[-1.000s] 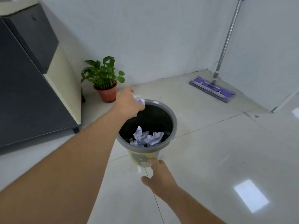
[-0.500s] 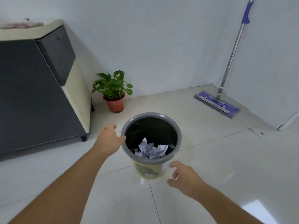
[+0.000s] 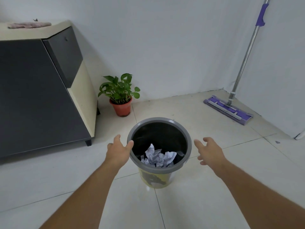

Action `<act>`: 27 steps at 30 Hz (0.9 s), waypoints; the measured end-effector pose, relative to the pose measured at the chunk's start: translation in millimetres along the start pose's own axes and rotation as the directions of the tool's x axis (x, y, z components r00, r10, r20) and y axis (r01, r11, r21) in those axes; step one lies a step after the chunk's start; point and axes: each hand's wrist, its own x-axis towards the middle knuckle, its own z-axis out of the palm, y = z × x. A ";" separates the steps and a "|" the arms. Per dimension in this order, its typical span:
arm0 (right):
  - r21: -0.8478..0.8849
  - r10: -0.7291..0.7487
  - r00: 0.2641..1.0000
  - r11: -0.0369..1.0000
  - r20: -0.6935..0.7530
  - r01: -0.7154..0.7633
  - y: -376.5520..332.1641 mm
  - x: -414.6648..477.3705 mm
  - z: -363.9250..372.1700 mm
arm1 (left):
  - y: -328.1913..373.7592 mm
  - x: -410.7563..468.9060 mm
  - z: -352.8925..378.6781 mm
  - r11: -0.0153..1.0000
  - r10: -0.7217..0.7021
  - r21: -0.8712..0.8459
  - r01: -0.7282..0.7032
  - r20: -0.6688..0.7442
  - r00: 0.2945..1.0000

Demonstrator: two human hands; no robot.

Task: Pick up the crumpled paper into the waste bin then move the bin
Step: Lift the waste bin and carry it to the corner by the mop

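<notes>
A waste bin (image 3: 188,152) with a grey rim, black inside and yellow body stands on the tiled floor. Crumpled white paper (image 3: 157,157) lies inside it. My left hand (image 3: 118,150) is open at the bin's left side, its thumb touching the rim. On the opposite side, my right hand (image 3: 208,150) hovers open with fingers spread, a small gap from the rim. Neither hand holds anything.
A dark and cream cabinet (image 3: 41,90) stands at the left. A potted green plant (image 3: 121,95) sits by the wall behind the bin. A purple flat mop (image 3: 229,107) leans in the right corner. White walls close the back and right.
My left hand let the paper drop into the bin and moved down to the rim's left side. My right hand rose from the bin's front to its right side.
</notes>
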 end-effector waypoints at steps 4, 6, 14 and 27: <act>-0.014 0.041 0.998 0.999 0.053 -0.040 -5.9 6.3 28.6 | -5.3 5.2 19.9 0.999 -0.027 0.041 0.025 0.041 0.999; -0.024 0.060 0.994 0.998 0.091 -0.058 -3.8 8.2 43.2 | -8.3 7.0 28.4 0.999 -0.044 0.022 0.042 0.079 0.996; 0.085 0.036 0.999 0.996 0.020 -0.038 14.3 20.7 75.7 | -16.9 12.8 47.5 0.997 -0.051 -0.054 0.053 0.037 0.998; 0.080 -0.047 0.998 0.996 -0.031 0.049 -107.4 -31.1 -6.1 | 89.3 -33.6 -56.0 0.995 -0.029 -0.099 0.033 0.036 0.999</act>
